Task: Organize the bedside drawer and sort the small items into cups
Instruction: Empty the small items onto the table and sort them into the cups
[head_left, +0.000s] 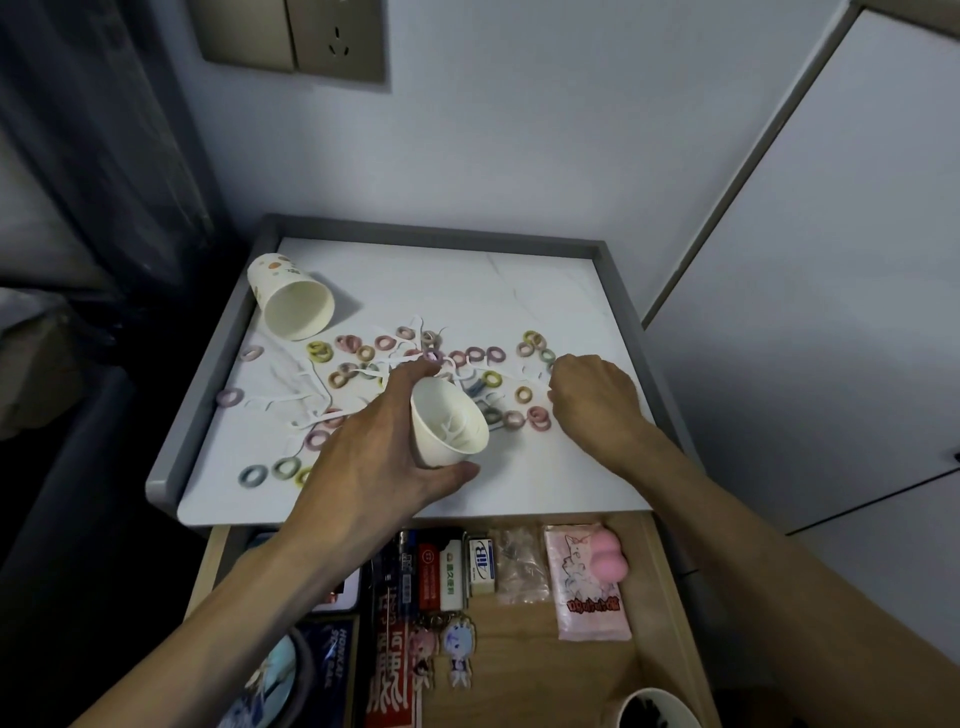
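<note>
My left hand grips a white paper cup, tilted toward me over the nightstand top; a few white floss picks lie inside it. My right hand hovers knuckles-up over the right side of the scatter, fingers curled down; what they hold is hidden. Several pastel hair ties and white floss picks are strewn across the top. A second paper cup with printed dots lies on its side at the back left, mouth facing me.
Below the top, the wooden drawer stands open with a pink packet, a pink sponge, an eraser, keychain figures and boxes. A dark cup rim shows at the bottom right. A grey raised rim borders the top.
</note>
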